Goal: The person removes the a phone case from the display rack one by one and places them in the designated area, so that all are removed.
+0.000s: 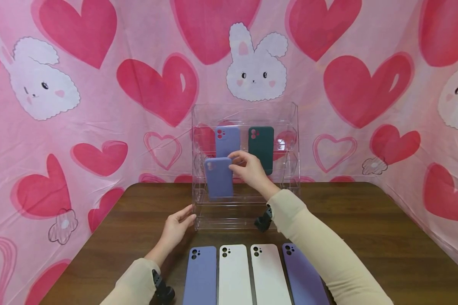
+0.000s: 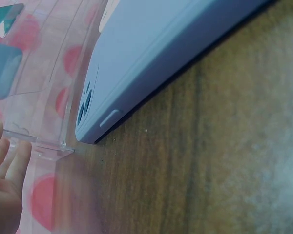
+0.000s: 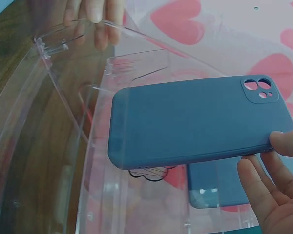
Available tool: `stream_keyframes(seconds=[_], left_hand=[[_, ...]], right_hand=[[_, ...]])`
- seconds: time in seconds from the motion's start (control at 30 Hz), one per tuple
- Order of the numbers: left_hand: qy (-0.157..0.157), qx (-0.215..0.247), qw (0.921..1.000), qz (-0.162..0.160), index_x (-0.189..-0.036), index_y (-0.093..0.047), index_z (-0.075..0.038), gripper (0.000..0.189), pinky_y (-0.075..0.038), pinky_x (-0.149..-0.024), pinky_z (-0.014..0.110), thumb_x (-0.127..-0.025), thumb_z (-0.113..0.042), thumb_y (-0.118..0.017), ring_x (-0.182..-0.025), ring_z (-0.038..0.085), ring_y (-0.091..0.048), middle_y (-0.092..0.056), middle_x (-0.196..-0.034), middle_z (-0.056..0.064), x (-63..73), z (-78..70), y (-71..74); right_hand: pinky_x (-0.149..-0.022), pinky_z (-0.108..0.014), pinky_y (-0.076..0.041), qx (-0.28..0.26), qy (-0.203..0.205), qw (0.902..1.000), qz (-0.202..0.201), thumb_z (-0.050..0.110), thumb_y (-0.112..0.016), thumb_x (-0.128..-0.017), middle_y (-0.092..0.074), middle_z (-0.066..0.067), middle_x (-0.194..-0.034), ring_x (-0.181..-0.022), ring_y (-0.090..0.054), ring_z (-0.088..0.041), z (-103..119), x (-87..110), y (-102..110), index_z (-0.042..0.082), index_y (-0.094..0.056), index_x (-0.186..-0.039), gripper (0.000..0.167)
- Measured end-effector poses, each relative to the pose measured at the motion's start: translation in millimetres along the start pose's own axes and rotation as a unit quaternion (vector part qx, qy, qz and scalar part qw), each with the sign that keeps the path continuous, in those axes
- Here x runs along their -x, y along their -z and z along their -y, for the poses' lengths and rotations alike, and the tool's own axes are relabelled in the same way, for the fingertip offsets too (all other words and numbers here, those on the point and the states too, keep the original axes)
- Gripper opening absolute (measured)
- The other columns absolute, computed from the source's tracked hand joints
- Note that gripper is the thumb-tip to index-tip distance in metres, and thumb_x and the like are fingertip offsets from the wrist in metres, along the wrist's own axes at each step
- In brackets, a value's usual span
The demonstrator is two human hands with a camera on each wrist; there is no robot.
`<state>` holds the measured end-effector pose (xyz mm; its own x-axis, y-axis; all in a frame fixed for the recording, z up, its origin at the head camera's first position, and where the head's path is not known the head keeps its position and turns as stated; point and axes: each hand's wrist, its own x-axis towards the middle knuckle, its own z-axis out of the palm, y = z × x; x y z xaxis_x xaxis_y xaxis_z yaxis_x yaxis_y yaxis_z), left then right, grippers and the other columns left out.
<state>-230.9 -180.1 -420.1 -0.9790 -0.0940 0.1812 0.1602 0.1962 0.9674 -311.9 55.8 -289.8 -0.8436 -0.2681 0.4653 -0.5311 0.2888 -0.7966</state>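
Observation:
A clear tiered stand (image 1: 213, 223) stands on the table, with a blue-violet phone case (image 1: 219, 180) upright at its middle tier. My right hand (image 1: 249, 169) pinches that case between thumb and fingers by the upper right edge, near the camera cutout. In the right wrist view the case (image 3: 190, 124) has its lower end behind a clear plastic lip. My left hand (image 1: 175, 228) rests its extended fingers against the stand's lower left side. On the tier behind, another blue-violet case (image 1: 227, 142) and a dark green case (image 1: 265, 148) stand side by side.
In front of the stand lies a row of cases: a blue-violet case (image 1: 200, 275), a white case (image 1: 234, 275), a pale pinkish case (image 1: 270, 275) and a purple case (image 1: 303, 271), partly under my right sleeve. Behind the wooden table (image 1: 351, 237) hangs a pink heart-patterned cloth (image 1: 217, 80).

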Motion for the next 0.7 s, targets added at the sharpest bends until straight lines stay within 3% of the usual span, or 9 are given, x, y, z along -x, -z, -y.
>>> stream_keyframes(seconds=[0.33,0.57,0.7], left_hand=[[0.002,-0.007,1.0000,-0.006,-0.127,-0.052,0.003,0.041,-0.052,-0.080,0.031,-0.087,0.000,-0.061,-0.108,0.031,-0.055,-0.052,-0.126,0.019,-2.3,3.3,1.1],[0.001,-0.005,1.0000,0.000,-0.128,-0.052,0.003,0.042,-0.051,-0.080,0.030,-0.087,-0.001,-0.061,-0.109,0.030,-0.055,-0.052,-0.127,0.019,-2.9,5.0,2.1],[0.003,-0.004,1.0000,0.000,-0.128,-0.051,0.003,0.042,-0.051,-0.080,0.030,-0.087,0.000,-0.060,-0.109,0.030,-0.054,-0.052,-0.126,0.019,-3.4,4.8,1.7]], right_hand=[[-0.067,-0.034,-0.056,-0.055,0.010,0.9983,-0.018,0.004,-0.066,-0.084,-0.062,-0.013,-0.090,-0.078,-0.062,-0.025,7.8,4.2,18.5,0.004,-0.062,-0.107,0.023],[-0.071,-0.047,-0.054,-0.121,0.016,0.9922,-0.023,0.001,-0.065,-0.084,-0.061,-0.016,-0.090,-0.077,-0.062,-0.024,7.4,9.2,34.6,-0.002,-0.060,-0.108,0.025],[-0.071,-0.043,-0.055,-0.137,0.013,0.9902,-0.025,0.002,-0.065,-0.085,-0.060,-0.016,-0.090,-0.076,-0.062,-0.021,8.0,14.8,46.2,-0.003,-0.059,-0.109,0.025]])
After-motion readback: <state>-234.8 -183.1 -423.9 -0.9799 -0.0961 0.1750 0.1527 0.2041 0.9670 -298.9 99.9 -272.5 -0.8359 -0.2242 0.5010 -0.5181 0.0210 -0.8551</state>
